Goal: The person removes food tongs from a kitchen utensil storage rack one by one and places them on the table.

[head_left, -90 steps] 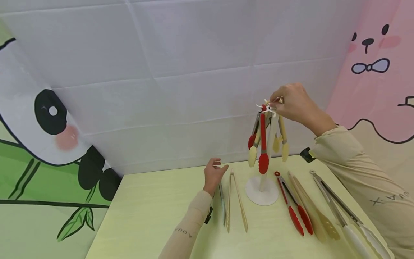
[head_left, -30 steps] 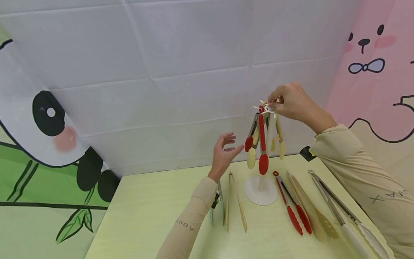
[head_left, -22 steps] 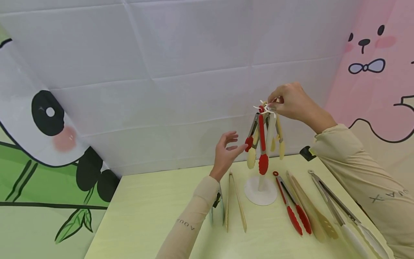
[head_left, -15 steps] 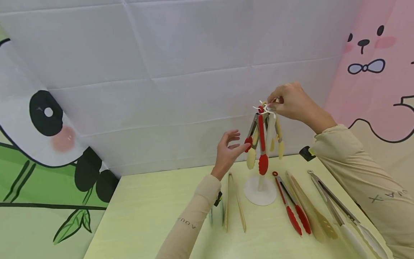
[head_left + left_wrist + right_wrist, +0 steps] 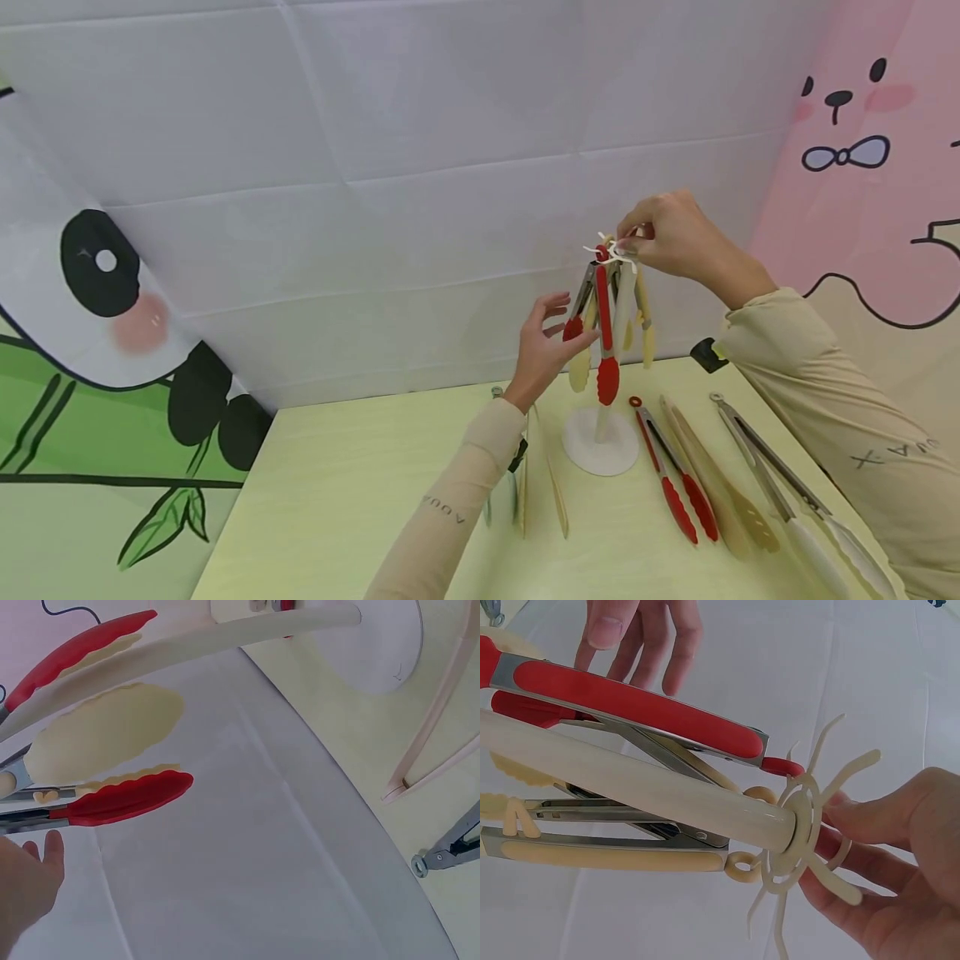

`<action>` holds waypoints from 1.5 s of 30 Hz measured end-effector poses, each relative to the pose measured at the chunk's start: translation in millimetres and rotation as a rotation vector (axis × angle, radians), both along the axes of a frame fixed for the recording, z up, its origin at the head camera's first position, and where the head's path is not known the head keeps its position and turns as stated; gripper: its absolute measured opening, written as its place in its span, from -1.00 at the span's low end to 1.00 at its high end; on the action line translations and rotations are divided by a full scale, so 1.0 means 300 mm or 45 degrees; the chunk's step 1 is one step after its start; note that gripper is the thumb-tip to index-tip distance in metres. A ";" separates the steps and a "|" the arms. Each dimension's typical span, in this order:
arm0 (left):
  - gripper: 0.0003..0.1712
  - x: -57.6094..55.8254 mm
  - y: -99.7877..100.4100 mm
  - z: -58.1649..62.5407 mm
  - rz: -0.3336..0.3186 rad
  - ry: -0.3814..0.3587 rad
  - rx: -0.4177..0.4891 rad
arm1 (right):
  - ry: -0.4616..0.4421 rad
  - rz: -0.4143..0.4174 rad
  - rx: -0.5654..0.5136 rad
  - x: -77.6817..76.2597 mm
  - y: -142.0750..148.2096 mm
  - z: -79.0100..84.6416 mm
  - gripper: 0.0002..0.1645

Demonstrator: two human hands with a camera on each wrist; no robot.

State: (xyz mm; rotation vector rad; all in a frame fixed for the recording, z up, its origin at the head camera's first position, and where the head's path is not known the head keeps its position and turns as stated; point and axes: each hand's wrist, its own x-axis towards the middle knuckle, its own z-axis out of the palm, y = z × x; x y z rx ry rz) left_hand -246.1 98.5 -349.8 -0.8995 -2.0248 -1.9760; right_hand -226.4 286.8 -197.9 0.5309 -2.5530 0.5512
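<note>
A white utensil stand (image 5: 602, 429) with a round base and a ring of hooks (image 5: 791, 840) holds hanging tongs. My right hand (image 5: 678, 237) pinches the hook ring at the top between thumb and fingers. Red-tipped tongs (image 5: 637, 709) hang on the left side, and cream tongs (image 5: 615, 855) hang on the other hooks. My left hand (image 5: 542, 350) is beside the hanging red tongs, fingers spread and thumb apart. In the head view its thumb overlaps the tongs; in the left wrist view its fingertips sit close to one red tip (image 5: 135, 799).
Right of the base lie red tongs (image 5: 678, 487), wooden tongs (image 5: 712, 483) with a slotted blade, and long steel tongs (image 5: 768, 467) with white tips. Left of it, slim wooden tongs (image 5: 557, 492) and blue-green tongs (image 5: 515, 497) lie partly behind my left forearm. A fabric backdrop (image 5: 420, 233) stands behind the table.
My left hand has risen from above the table tongs and moved right, up to the hanging red tongs. The right hand stays at the hook ring.
</note>
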 end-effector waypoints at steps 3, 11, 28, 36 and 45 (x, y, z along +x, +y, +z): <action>-0.29 0.007 0.017 0.006 -0.001 0.007 -0.024 | 0.015 0.006 0.009 -0.003 0.001 -0.002 -0.91; -0.18 0.003 0.046 0.008 0.012 0.009 -0.067 | 0.049 0.021 0.016 -0.010 -0.005 -0.005 -0.92; -0.25 0.005 0.052 0.010 -0.013 0.041 -0.100 | 0.038 0.024 -0.014 0.000 -0.006 -0.005 -0.90; -0.25 -0.014 0.049 -0.002 0.003 0.065 -0.127 | 0.041 0.014 -0.021 -0.001 -0.003 -0.008 -0.91; -0.22 -0.085 0.057 -0.071 0.046 0.066 -0.122 | 0.013 0.005 -0.026 0.000 -0.005 -0.007 -0.90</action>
